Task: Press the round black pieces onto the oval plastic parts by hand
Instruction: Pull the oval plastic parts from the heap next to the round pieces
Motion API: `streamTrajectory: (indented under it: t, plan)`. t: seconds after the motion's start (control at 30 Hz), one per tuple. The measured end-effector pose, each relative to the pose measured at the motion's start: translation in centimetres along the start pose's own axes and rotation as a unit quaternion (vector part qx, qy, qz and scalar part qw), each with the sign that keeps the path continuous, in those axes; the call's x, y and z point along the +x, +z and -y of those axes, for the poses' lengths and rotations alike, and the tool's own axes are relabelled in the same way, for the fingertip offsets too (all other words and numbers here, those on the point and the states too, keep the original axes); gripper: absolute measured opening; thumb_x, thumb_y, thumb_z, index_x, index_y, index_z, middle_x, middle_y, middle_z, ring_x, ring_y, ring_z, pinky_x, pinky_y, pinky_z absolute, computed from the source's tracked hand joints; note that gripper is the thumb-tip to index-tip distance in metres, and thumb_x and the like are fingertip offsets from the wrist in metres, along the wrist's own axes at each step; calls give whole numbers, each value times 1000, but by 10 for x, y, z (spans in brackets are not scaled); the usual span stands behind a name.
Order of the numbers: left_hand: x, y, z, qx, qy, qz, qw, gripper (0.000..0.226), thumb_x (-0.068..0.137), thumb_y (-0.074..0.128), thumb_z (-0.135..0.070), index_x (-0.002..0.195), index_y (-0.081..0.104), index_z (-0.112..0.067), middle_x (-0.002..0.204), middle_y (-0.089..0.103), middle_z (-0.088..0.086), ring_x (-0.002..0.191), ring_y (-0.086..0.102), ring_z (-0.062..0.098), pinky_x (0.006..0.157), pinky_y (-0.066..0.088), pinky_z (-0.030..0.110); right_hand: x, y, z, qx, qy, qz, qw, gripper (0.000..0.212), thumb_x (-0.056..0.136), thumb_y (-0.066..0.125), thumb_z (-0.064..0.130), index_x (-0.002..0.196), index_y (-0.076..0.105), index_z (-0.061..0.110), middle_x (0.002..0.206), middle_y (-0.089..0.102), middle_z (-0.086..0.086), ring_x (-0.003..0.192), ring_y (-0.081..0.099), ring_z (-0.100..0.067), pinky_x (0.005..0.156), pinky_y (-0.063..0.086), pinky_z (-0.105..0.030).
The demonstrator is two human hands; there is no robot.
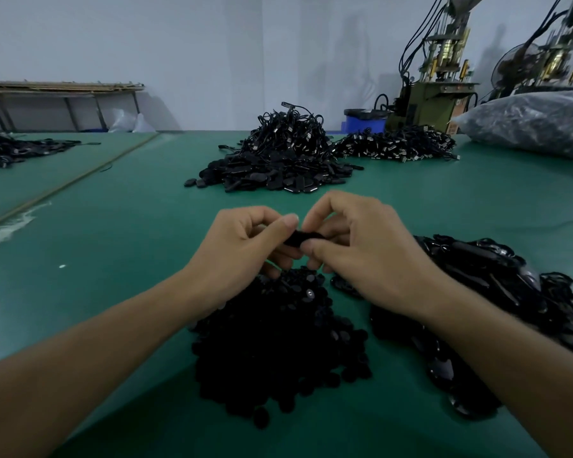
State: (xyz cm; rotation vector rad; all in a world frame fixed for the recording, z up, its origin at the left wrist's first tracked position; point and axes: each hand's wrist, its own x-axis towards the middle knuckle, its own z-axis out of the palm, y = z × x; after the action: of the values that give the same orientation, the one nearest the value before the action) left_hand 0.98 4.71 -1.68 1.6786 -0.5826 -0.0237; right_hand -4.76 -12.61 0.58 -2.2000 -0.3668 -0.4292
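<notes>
my left grip (242, 246) and right grip (361, 252) both pinch one small black plastic part (303, 235) between thumbs and curled fingers, held just above the heap of round black pieces (278, 345) on the green worktop (113, 242), pile of glossy black oval plastic parts (490, 282) under my right wrist.

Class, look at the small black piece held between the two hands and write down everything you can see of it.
The black piece is small, dark and looks like matte plastic. Only a short, roughly horizontal strip shows, so its full shape cannot be told. The left hand and right hand both pinch it, covering its ends. It is held above the pile of round black pieces on the green table.
</notes>
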Motion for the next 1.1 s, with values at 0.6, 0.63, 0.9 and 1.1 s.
streamTrajectory:
  t: [0.6,0.63,0.9,1.1]
  plan:
    - [-11,-5,24,-35,7,-69,997,15,86,73,2,87,76,-13,69,73,3,63,68,10,60,54,18,-22,12,-20,-246,-2,95,965,22,96,63,36,115,73,31,76,50,26,74,49,9,70,38,-6]
    - [-11,-5,24,-33,5,-68,997,16,86,73,2,87,76,-14,69,73,3,63,68,11,60,53,17,-23,12,-20,-244,-1,91,965,21,95,64,34,114,73,30,76,51,26,73,49,10,69,38,-4]
    - [-11,-4,24,-16,14,-68,997,20,86,72,3,88,74,-17,69,74,5,61,67,13,60,54,18,-25,14,-16,-241,-6,73,968,19,94,66,29,111,74,31,94,72,14,89,66,-7,85,56,-33]
    - [-11,-3,24,-16,20,-70,997,24,86,69,7,84,76,-16,68,74,4,60,69,10,59,53,17,-27,12,-15,-225,0,70,972,7,91,71,28,96,72,32,84,70,15,83,66,-10,80,57,-39]
